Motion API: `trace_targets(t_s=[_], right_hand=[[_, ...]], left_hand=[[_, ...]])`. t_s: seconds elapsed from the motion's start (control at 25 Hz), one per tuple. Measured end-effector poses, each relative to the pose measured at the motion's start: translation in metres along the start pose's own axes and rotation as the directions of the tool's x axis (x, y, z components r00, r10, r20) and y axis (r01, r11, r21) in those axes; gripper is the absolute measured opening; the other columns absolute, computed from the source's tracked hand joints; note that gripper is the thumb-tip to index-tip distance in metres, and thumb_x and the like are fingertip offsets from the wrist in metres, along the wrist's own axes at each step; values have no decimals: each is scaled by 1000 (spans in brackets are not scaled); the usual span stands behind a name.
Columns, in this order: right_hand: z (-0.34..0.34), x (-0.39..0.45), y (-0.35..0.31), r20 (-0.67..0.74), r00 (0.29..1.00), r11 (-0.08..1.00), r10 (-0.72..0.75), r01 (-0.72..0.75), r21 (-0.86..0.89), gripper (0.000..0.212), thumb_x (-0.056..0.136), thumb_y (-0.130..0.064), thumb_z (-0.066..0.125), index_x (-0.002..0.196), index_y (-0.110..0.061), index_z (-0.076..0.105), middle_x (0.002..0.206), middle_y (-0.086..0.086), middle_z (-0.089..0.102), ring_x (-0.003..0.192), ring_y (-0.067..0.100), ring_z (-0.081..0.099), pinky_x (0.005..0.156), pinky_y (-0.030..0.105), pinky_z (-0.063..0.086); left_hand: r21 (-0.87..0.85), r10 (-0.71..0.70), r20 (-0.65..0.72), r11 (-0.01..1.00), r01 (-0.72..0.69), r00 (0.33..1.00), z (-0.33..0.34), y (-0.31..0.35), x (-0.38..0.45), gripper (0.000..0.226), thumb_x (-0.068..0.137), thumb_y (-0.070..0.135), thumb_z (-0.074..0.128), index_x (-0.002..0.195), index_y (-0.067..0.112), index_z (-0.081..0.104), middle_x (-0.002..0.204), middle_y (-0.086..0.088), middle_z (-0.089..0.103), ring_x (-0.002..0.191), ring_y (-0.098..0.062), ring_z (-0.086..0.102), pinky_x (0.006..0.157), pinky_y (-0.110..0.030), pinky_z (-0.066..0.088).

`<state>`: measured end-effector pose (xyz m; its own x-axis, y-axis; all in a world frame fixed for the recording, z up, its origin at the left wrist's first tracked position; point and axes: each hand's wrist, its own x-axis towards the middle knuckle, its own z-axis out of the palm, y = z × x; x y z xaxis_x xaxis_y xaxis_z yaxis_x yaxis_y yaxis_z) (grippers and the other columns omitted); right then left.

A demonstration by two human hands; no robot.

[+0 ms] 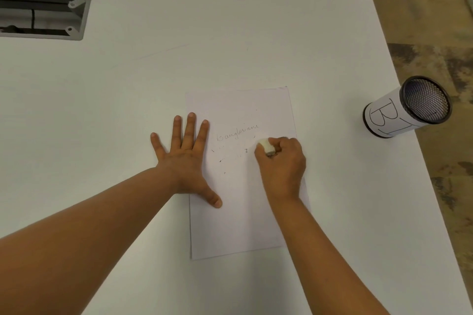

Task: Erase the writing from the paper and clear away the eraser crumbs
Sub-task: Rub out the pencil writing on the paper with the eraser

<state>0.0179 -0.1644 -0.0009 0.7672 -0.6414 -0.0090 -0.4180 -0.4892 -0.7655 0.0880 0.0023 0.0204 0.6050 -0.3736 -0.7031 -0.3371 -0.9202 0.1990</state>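
A white sheet of paper (243,212) lies on the white table. One line of pencil writing (236,132) runs across its upper half, with faint marks and dark eraser crumbs (221,160) below it. My left hand (188,158) lies flat with spread fingers, pressing on the paper's left edge. My right hand (284,163) grips a white eraser (266,147), whose tip touches the paper just below the right end of the writing.
A black mesh cup (407,107) wrapped in lettered paper stands at the table's right edge. A grey metal housing (43,0) sits at the far left corner. The table's right edge (399,84) drops to a patterned floor.
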Motion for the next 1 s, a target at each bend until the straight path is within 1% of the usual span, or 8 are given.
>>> trace_targets(t_s=[0.12,0.28,0.36,0.48,0.56,0.68,0.8,1.0], right_hand=[[5,-19,-5,145,985,996,-89,90,-3,16,74,-15,72,82,-7,60,85,8,56,67,20,56,60,23,46],[-4,20,-7,-20,999,999,37,-37,-14,14,75,-14,71,82,-6,61,86,10,58,71,19,55,67,31,49],[9,10,-18,37,999,999,-36,36,4,18,76,-16,70,89,-7,63,90,9,58,72,19,56,69,29,50],[35,-23,-32,196,958,977,-207,212,-2,22,80,-23,68,97,-10,63,91,4,57,72,13,55,62,15,44],[42,-21,-34,227,944,968,-240,252,-22,22,80,-22,67,97,-9,64,91,5,58,72,11,53,61,12,39],[29,10,-25,140,979,986,-149,158,-61,21,77,-19,70,93,-6,65,91,11,59,76,20,57,62,17,36],[25,20,-22,-9,1000,997,-8,7,-83,20,76,-17,70,90,-4,63,91,12,58,77,25,58,62,12,30],[42,-18,-35,175,972,985,-157,166,-38,19,75,-17,70,90,-6,64,90,12,59,72,22,57,62,12,33]], left_hand=[[1,3,-6,1000,-3,1000,1,0,1,159,23,84,65,113,32,-55,116,6,-65,115,-24,-55,96,-66,-21],[-4,7,-7,1000,-7,1000,1,0,0,160,22,84,65,117,31,-53,119,5,-63,118,-25,-53,95,-66,-21],[3,12,-11,1000,-12,1000,1,0,1,160,24,84,65,117,30,-53,119,5,-63,117,-25,-54,96,-66,-21],[21,4,-20,1000,-3,1000,2,0,1,158,27,85,65,114,29,-55,118,3,-64,117,-27,-53,98,-66,-19],[30,1,-27,1000,0,1000,3,-1,2,158,27,85,64,112,28,-56,118,3,-64,118,-27,-53,98,-66,-19],[10,5,-9,1000,-5,1000,2,-1,2,159,25,84,65,112,28,-56,117,5,-64,115,-25,-55,96,-65,-22],[8,-2,2,1000,2,1000,0,0,1,161,25,84,65,114,27,-55,119,4,-64,116,-25,-54,96,-65,-22],[15,-16,3,1000,16,1000,0,2,1,160,25,84,66,110,28,-58,116,4,-66,114,-25,-56,97,-66,-20]])
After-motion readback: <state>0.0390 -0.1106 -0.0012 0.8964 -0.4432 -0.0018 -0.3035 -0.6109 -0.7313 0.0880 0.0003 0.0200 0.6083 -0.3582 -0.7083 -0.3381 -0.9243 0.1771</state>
